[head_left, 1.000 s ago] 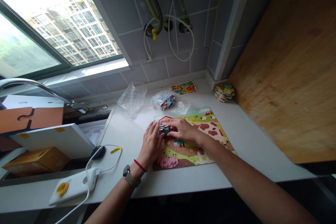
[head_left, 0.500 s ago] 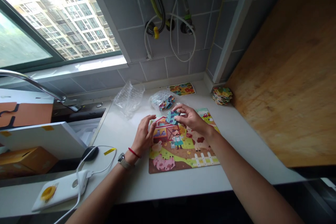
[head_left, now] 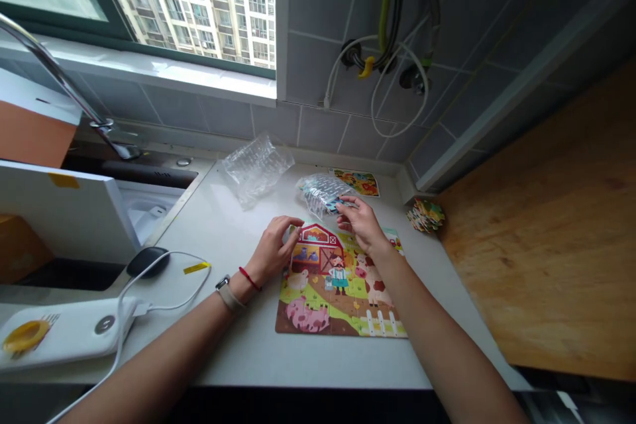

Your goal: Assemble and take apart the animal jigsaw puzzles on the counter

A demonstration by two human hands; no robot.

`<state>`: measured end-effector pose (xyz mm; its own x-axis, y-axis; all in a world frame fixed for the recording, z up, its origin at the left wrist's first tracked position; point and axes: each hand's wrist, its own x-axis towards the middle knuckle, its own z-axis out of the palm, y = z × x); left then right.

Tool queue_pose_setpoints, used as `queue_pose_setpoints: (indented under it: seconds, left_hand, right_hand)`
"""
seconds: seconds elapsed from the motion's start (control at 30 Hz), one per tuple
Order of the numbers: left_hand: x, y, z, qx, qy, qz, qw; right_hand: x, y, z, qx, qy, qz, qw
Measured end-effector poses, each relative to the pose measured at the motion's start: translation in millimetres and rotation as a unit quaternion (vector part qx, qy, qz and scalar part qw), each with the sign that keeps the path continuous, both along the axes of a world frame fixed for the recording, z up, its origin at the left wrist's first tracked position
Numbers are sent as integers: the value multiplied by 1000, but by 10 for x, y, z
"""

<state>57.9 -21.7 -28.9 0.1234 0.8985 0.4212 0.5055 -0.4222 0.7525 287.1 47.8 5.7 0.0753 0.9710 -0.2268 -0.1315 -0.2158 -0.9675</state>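
A farm-scene jigsaw puzzle (head_left: 342, 298) lies flat on the counter, showing a barn, a farmer, a cow and a pig. My left hand (head_left: 274, 246) rests at its upper left edge beside the barn, thumb and fingers apart with nothing visible in them. Above the puzzle's top edge, my right hand (head_left: 362, 220) pinches a blue puzzle piece (head_left: 340, 203) at the mouth of a clear bubble-wrap bag (head_left: 318, 191). More bluish pieces show inside that bag. The fingers partly cover the pinched piece.
Another clear plastic bag (head_left: 256, 169) lies left of the filled one. A picture card (head_left: 358, 181) sits by the wall, and a stack of puzzle pieces (head_left: 425, 214) stands near the wooden board (head_left: 556, 245). At left are a white power bank (head_left: 74, 331), its cable and a sink.
My right hand has moved from over the barn up to the bag, uncovering the barn roof. My left hand stays by the puzzle's edge. The camera view has shifted.
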Motion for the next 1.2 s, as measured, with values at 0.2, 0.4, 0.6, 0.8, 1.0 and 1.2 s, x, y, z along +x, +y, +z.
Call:
queue_pose_setpoints:
  seconds: [0.2,0.4,0.6,0.8,1.0,1.2]
  left_hand:
    - [1,9,5,0,-30,3,1000]
    - [-41,53,-12,4,-28,11,1000]
    - [-73,74,-165,16,99,-17,995]
    - [-73,21,-259,-7,185,-40,982]
    - [-91,3,-214,18,177,-42,983]
    - [-312,-306,-145,31,204,-46,977]
  right_hand:
    - [-342,481,-19,28,-47,-27,998]
    - [-194,98,100,61,-129,-5,990]
    - [594,-790,136,147,-308,30,940]
    - [1303,-1532,-239,191,-513,-12,837]
    - [1301,-2073,-473,188,-606,67,770]
    - [1285,-2116,-461,222,-626,59,745]
